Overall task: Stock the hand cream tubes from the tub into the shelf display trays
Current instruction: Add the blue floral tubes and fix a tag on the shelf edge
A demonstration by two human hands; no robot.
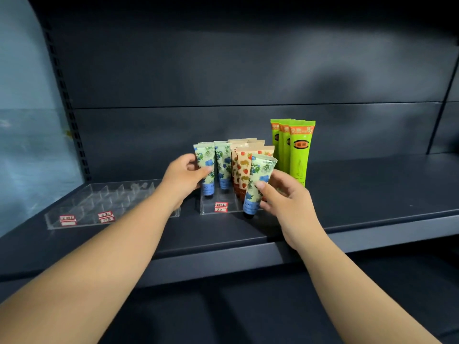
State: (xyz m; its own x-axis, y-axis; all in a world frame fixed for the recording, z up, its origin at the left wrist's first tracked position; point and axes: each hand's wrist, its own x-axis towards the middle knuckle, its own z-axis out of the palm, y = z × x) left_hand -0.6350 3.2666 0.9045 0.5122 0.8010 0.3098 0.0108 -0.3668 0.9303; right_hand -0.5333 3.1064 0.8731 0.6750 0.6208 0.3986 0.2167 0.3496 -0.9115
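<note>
- Far left on the dark shelf [372, 194]: clear acrylic display tray [82, 207] with dividers, compartments holding nothing visible; two red-and-white price labels [87, 218] stuck on its front lip.
- Left hand [182, 178] reached in past the right end of that tray; thumb and fingers curled round a blue-flower tube [206, 170], gripping it at mid-body. Tube upright, blue cap down, at the left edge of the second tray.
- Second clear display tray [211, 207] just right of the first, a red price label [221, 206] on its front wall. Stood inside it, left to right: another blue-flower tube [224, 167] directly beside the held one, further ones of that print lined up behind; then a row of strawberry-print tubes [242, 167], peach-coloured, packed one behind another.
- In front of the strawberry row: a tilted blue-flower tube [255, 184], crimped end leaning right, blue cap down at the tray's front right corner, near the shelf edge.
- Right hand [285, 197] pinched that tilted tube, thumb across its front, fingers behind its right side.
- Furthest right: three tall green tubes [299, 150] standing upright in a line, touching each other, just beside the strawberry row. Could not tell whether seated in the tray or on the bare shelf.
- Tub not in view.
</note>
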